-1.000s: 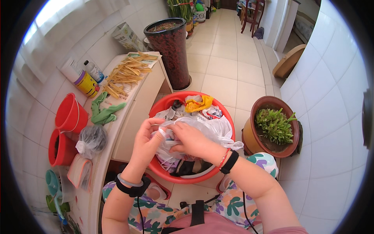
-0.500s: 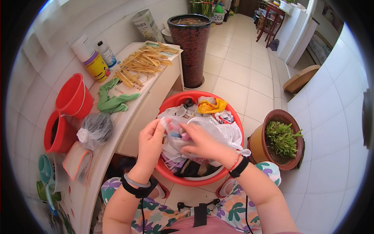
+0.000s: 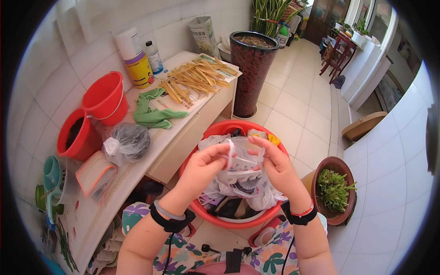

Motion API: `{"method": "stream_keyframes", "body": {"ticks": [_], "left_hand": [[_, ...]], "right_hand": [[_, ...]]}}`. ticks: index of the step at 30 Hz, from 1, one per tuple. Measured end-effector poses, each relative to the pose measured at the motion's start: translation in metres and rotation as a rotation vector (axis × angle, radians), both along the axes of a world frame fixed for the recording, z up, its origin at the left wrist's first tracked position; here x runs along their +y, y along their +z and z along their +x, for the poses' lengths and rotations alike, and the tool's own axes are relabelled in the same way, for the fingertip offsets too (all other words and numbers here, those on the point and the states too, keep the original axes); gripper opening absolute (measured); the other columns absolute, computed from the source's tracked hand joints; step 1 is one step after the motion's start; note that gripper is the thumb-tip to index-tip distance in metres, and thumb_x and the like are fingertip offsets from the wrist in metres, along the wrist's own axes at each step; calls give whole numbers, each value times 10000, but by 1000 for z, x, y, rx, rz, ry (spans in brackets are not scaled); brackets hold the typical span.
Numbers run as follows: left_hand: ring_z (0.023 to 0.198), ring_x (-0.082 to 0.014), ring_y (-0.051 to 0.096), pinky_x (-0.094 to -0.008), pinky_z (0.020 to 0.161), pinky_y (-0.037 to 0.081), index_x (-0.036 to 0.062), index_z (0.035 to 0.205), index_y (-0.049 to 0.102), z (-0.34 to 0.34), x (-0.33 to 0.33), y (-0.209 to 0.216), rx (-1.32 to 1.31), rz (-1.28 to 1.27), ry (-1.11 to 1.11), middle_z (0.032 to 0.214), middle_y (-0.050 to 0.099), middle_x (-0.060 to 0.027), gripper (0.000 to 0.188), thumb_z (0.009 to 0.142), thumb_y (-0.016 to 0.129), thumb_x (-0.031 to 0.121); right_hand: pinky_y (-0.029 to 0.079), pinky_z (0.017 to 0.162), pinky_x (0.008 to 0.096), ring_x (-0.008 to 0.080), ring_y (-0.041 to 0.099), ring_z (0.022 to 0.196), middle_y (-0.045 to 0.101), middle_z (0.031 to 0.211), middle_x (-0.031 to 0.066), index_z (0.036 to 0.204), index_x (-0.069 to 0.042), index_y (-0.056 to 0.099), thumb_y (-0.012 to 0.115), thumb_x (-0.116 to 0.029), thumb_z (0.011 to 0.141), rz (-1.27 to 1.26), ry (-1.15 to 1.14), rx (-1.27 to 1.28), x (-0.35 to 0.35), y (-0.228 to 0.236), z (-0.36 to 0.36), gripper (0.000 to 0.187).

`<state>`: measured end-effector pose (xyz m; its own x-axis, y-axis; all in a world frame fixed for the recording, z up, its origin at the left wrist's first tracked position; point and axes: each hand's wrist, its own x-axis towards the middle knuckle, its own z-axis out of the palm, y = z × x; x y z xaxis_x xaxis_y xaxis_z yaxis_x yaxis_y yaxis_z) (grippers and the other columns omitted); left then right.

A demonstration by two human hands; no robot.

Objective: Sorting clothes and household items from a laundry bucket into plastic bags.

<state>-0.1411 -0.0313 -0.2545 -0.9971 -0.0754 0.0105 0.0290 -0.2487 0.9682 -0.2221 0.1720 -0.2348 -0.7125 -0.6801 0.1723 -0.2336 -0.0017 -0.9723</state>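
Observation:
Both my hands are raised over a red plastic basin [image 3: 270, 219] filled with crumpled plastic bags. Between them a thin, see-through plastic bag [image 3: 245, 161] is stretched, its white edge pinched in my left hand [image 3: 208, 167]. On the other side my right hand [image 3: 280, 172] has its fingers curled at the bag's edge, the thumb side partly hidden by the film. Below the bag, white, black and purple items [image 3: 229, 208] show in the basin. A scrap of yellow bag [image 3: 274, 140] pokes out by my right fingertips.
Left of me runs a counter with two red buckets [image 3: 106, 101], a tied bag [image 3: 129, 142] of dark stuff, a green cloth [image 3: 153, 112] and dried yellowish strips [image 3: 195, 80]. A tall dark planter [image 3: 252, 75] stands beyond the basin; a potted plant [image 3: 337, 190] sits right.
My hands have drawn apart, the right one moving right and turning upright, and the bag now hangs spread between them. The view has tilted, so the surroundings appear shifted right.

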Motion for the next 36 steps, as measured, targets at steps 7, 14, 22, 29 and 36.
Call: {"method": "stream_keyframes", "body": {"ticks": [7, 14, 22, 29, 36], "left_hand": [[917, -92, 588, -239, 802, 471, 6, 1247, 520, 2, 15, 3, -35, 64, -182, 1067, 611, -34, 369, 887, 594, 37], [858, -73, 579, -215, 737, 463, 28, 1124, 570, 5, 15, -4, -53, 54, -215, 969, 617, -11, 247, 888, 621, 81], [684, -36, 533, -171, 618, 420, 43, 952, 604, 8, 2, 5, -173, -5, 4, 812, 627, 10, 101, 906, 599, 132], [621, -28, 474, -178, 554, 371, 62, 894, 582, 11, 2, 0, -148, 213, 27, 762, 582, 34, 91, 906, 606, 149], [590, -32, 455, -178, 518, 355, 71, 868, 576, 8, 8, 13, -246, 14, -4, 738, 573, 20, 100, 914, 594, 158]], "right_hand": [[477, 839, 291, 183, 581, 1056, 562, 1257, 116, 1366, -71, 418, 557, 28, 819, 80, -20, 279, -21, -9, 11, 573], [451, 881, 302, 193, 584, 973, 595, 1177, 114, 1371, -64, 373, 619, 1, 799, 33, -16, 80, -24, -19, 14, 626], [445, 784, 253, 119, 555, 857, 554, 865, 12, 1159, -51, 466, 686, -48, 795, -193, -43, -280, -19, -24, 8, 425], [443, 777, 245, 97, 554, 813, 592, 863, -6, 953, -36, 585, 641, -75, 846, 183, -16, -33, -13, -27, 3, 127], [414, 814, 256, 99, 548, 864, 612, 871, -8, 893, -32, 639, 568, -182, 928, -77, 16, -241, -2, -34, -2, 170]]}}
